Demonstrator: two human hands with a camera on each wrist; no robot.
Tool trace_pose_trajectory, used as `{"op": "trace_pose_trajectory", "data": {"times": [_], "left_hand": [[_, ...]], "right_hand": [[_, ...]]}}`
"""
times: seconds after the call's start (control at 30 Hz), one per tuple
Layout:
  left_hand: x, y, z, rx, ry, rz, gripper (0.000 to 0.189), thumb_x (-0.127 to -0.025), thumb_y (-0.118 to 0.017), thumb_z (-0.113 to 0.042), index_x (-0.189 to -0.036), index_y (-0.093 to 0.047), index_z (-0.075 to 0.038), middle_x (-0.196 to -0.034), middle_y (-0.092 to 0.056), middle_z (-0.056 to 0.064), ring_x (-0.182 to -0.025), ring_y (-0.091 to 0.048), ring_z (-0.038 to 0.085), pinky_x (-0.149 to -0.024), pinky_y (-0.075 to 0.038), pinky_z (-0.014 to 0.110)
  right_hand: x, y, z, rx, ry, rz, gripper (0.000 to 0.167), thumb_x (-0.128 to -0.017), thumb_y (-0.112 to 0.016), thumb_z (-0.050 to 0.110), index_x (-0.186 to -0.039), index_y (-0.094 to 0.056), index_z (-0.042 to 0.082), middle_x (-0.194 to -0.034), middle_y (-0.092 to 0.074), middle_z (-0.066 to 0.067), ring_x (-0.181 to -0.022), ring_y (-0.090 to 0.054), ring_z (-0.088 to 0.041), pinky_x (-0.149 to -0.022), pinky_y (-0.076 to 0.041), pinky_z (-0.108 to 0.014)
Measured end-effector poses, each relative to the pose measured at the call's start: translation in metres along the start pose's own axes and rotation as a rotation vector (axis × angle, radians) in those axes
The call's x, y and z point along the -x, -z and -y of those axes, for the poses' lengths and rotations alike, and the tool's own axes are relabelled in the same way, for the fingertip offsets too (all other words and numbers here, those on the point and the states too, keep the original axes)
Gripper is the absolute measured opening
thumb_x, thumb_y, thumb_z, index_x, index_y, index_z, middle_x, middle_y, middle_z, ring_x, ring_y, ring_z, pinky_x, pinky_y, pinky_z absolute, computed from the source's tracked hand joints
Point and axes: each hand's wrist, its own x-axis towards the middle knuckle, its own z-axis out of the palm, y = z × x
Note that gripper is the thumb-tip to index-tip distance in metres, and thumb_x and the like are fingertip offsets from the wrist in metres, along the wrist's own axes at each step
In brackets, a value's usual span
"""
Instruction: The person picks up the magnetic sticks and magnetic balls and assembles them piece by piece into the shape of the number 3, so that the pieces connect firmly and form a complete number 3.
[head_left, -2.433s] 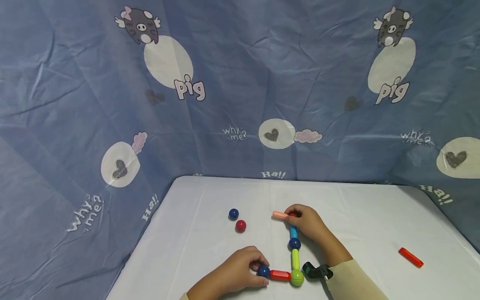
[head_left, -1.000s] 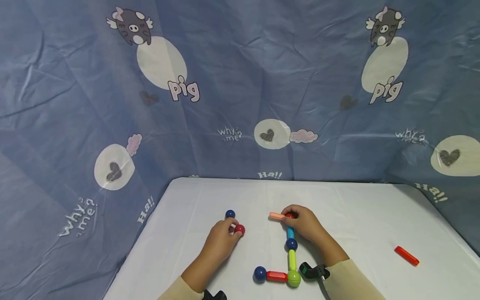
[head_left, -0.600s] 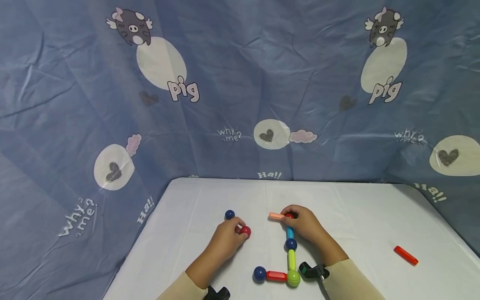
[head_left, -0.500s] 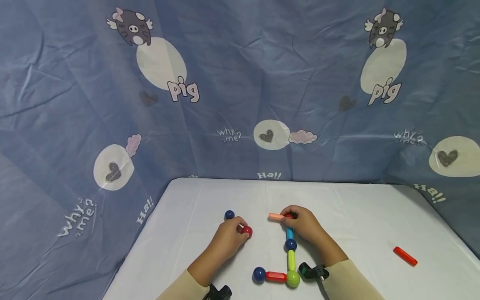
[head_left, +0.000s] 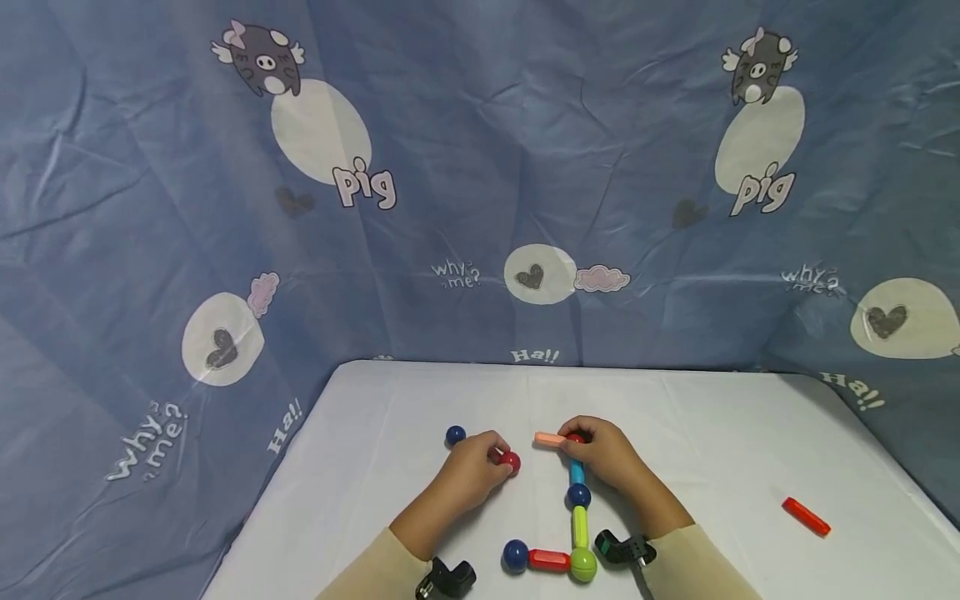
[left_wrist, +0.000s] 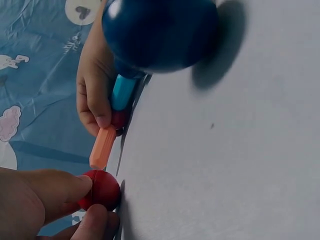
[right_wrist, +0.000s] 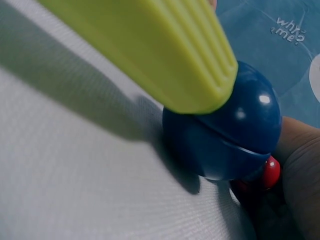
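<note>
My left hand [head_left: 472, 472] pinches a loose red ball [head_left: 510, 463] between thumb and fingers, just left of an orange rod [head_left: 548, 439]. In the left wrist view that red ball [left_wrist: 104, 190] sits close below the orange rod's free end [left_wrist: 101, 150]. The fingers of my right hand [head_left: 603, 450] grip a second red ball [head_left: 575, 437], partly hidden, where the orange rod meets a light-blue rod [head_left: 577, 472]. From there the chain runs through a dark blue ball [head_left: 578, 496], a lime rod [head_left: 580, 527], a green ball [head_left: 582, 565] and a red rod [head_left: 549, 561] to another blue ball [head_left: 515, 556].
A loose blue ball [head_left: 455, 435] lies behind my left hand. Far to the right rests a single red rod [head_left: 806, 517]. The white table [head_left: 697, 433] ends at a blue patterned cloth [head_left: 450, 333] at the back and left.
My left hand left the chain's near blue ball, took the loose red ball and brought it rightward to the orange rod. My right hand keeps its grip in place.
</note>
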Motion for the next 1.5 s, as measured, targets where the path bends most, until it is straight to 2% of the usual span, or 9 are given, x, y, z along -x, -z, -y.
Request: {"op": "trace_pose_trajectory", "data": {"times": [0.13, 0.27, 0.4, 0.67, 0.97, 1.17, 1.3, 1.5], "left_hand": [[-0.008, -0.001, 0.000, 0.019, 0.023, -0.018, 0.021, -0.089, -0.084, -0.016, -0.106, -0.071, -0.014, -0.088, -0.067, -0.002, -0.082, -0.061, 0.014, -0.076, -0.054, 0.035], [-0.014, -0.004, 0.000, 0.023, 0.030, -0.037, 0.021, -0.090, -0.082, -0.014, -0.107, -0.071, -0.013, -0.090, -0.068, 0.000, -0.085, -0.062, 0.015, -0.081, -0.057, 0.039], [-0.018, -0.007, -0.002, 0.022, 0.037, -0.050, 0.021, -0.091, -0.081, -0.013, -0.108, -0.071, -0.012, -0.092, -0.069, 0.001, -0.086, -0.063, 0.016, -0.082, -0.058, 0.039], [-0.025, -0.014, -0.006, 0.045, 0.061, -0.077, 0.019, -0.092, -0.081, -0.015, -0.108, -0.071, -0.013, -0.092, -0.070, 0.001, -0.086, -0.063, 0.015, -0.079, -0.057, 0.038], [-0.026, -0.021, -0.003, 0.138, 0.047, -0.086, 0.020, -0.092, -0.080, -0.015, -0.109, -0.072, -0.011, -0.088, -0.068, 0.000, -0.081, -0.062, 0.015, -0.073, -0.055, 0.033], [-0.028, -0.023, -0.006, 0.146, 0.049, -0.057, 0.019, -0.093, -0.080, -0.017, -0.110, -0.072, -0.014, -0.089, -0.066, -0.002, -0.081, -0.061, 0.014, -0.073, -0.055, 0.031], [-0.028, -0.025, -0.006, 0.143, 0.055, -0.060, 0.019, -0.093, -0.080, -0.017, -0.111, -0.072, -0.015, -0.089, -0.066, -0.002, -0.082, -0.062, 0.014, -0.075, -0.056, 0.032], [-0.026, -0.027, -0.004, 0.134, 0.053, -0.071, 0.020, -0.092, -0.081, -0.017, -0.109, -0.072, -0.016, -0.090, -0.068, -0.001, -0.083, -0.063, 0.014, -0.076, -0.057, 0.034]], "right_hand": [[-0.001, 0.000, 0.001, -0.008, 0.003, 0.002, 0.012, -0.091, -0.079, 0.017, -0.100, -0.077, 0.024, -0.106, -0.072, 0.002, -0.102, -0.060, -0.021, -0.095, -0.050, -0.045], [-0.002, 0.001, 0.003, -0.018, 0.007, 0.007, 0.010, -0.092, -0.080, 0.018, -0.100, -0.078, 0.024, -0.104, -0.072, 0.003, -0.100, -0.060, -0.020, -0.091, -0.050, -0.040], [-0.002, 0.001, 0.002, -0.015, 0.008, 0.014, 0.009, -0.092, -0.080, 0.019, -0.099, -0.078, 0.024, -0.102, -0.072, 0.004, -0.098, -0.059, -0.018, -0.087, -0.049, -0.035], [-0.002, 0.000, 0.001, -0.003, 0.017, 0.018, 0.010, -0.092, -0.080, 0.018, -0.100, -0.077, 0.023, -0.103, -0.072, 0.004, -0.097, -0.060, -0.018, -0.086, -0.050, -0.036], [-0.001, 0.002, 0.000, 0.013, 0.015, 0.018, 0.009, -0.092, -0.079, 0.017, -0.099, -0.077, 0.023, -0.100, -0.071, 0.004, -0.096, -0.060, -0.018, -0.088, -0.050, -0.036], [-0.002, 0.004, 0.000, 0.037, 0.006, 0.015, 0.010, -0.092, -0.079, 0.018, -0.100, -0.077, 0.024, -0.102, -0.072, 0.003, -0.097, -0.060, -0.019, -0.092, -0.051, -0.042], [-0.002, 0.005, -0.001, 0.036, -0.011, 0.017, 0.011, -0.092, -0.080, 0.018, -0.101, -0.077, 0.023, -0.105, -0.072, 0.002, -0.099, -0.060, -0.021, -0.095, -0.051, -0.046], [-0.002, 0.004, -0.002, 0.017, 0.011, 0.031, 0.011, -0.091, -0.080, 0.017, -0.100, -0.077, 0.023, -0.101, -0.071, 0.003, -0.096, -0.059, -0.020, -0.089, -0.050, -0.040]]}}
